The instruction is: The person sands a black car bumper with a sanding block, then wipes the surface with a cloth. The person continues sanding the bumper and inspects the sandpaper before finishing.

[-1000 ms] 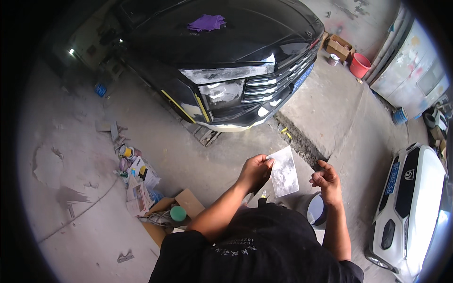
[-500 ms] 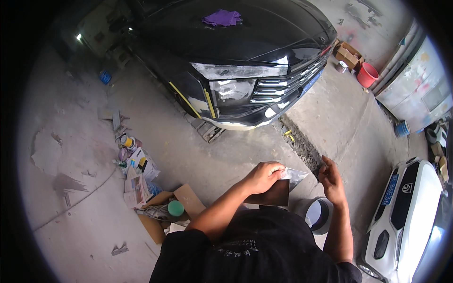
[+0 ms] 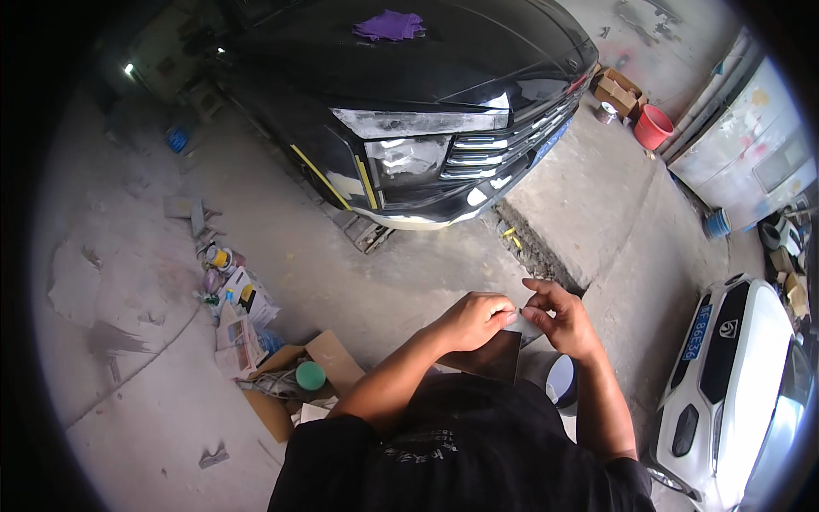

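Note:
My left hand (image 3: 473,321) is closed, thumb against fingers, on a dark brown square sheet (image 3: 495,357) that hangs below it in front of my body. A bit of clear plastic shows faintly by its fingertips. Close beside them is my right hand (image 3: 563,320), with its fingers bent and its thumb tip almost meeting the left one. A tiny dark spot lies between the two thumbs; what the right fingers pinch is too small to name. Under the right wrist stands a grey bucket (image 3: 560,375), partly hidden by my forearm.
Ahead is a black car (image 3: 409,162) with whitish patches, yellow tape and a purple cloth (image 3: 389,26) on its hood. A cardboard box (image 3: 328,358) and cans stand at left. A white car (image 3: 725,375) is at right, a red bucket (image 3: 653,128) farther back. A broken trench (image 3: 537,256) crosses the floor.
My right hand has moved left and bent its fingers, coming up to the left fingertips. The left hand keeps its grip, and the clear plastic shows less. The view has shifted slightly.

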Demonstrator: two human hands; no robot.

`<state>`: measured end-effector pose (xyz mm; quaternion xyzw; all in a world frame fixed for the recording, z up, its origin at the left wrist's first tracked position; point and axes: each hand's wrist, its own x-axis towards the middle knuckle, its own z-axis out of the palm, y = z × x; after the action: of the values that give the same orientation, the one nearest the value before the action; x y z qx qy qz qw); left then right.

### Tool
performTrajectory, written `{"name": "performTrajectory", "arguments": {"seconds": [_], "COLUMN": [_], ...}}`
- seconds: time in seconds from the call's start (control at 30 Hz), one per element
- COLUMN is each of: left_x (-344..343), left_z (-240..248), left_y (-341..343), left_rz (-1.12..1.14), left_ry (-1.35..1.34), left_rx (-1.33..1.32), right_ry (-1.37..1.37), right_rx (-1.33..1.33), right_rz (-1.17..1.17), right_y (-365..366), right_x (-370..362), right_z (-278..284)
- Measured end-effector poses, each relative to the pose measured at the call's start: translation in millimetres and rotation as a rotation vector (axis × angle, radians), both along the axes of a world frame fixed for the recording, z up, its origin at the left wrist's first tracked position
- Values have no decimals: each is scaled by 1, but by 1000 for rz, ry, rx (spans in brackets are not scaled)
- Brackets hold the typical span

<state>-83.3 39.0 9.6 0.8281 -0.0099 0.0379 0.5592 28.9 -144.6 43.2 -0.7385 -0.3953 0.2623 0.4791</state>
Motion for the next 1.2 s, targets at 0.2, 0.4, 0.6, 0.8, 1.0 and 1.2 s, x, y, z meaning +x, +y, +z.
{"name": "performTrajectory", "arguments": {"seconds": [0.2, 0.4, 0.6, 0.8, 1.0, 1.2], "left_x": [-2, -3, 3, 17, 28, 26], "left_z": [-6, -7, -21, -24, -5, -11], "left_y": [3, 16, 22, -7, -49, -47], "left_rz": [35, 90, 385, 644, 779, 801], "left_ry": [-119, -4, 32, 53, -46, -245], "left_rx": [-54, -163, -518, -631, -806, -841], "right_ry": [-14, -76, 70, -199, -255, -106], "right_rx": [19, 49, 28, 300, 562, 534], "right_rz": [-15, -88, -370, -81, -89, -525], "right_y": [-13, -39, -60, -33, -1, -17], "right_x": [-2, -3, 0, -31, -54, -35], "right_z": [-8, -11, -9, -7, -5, -19]}}
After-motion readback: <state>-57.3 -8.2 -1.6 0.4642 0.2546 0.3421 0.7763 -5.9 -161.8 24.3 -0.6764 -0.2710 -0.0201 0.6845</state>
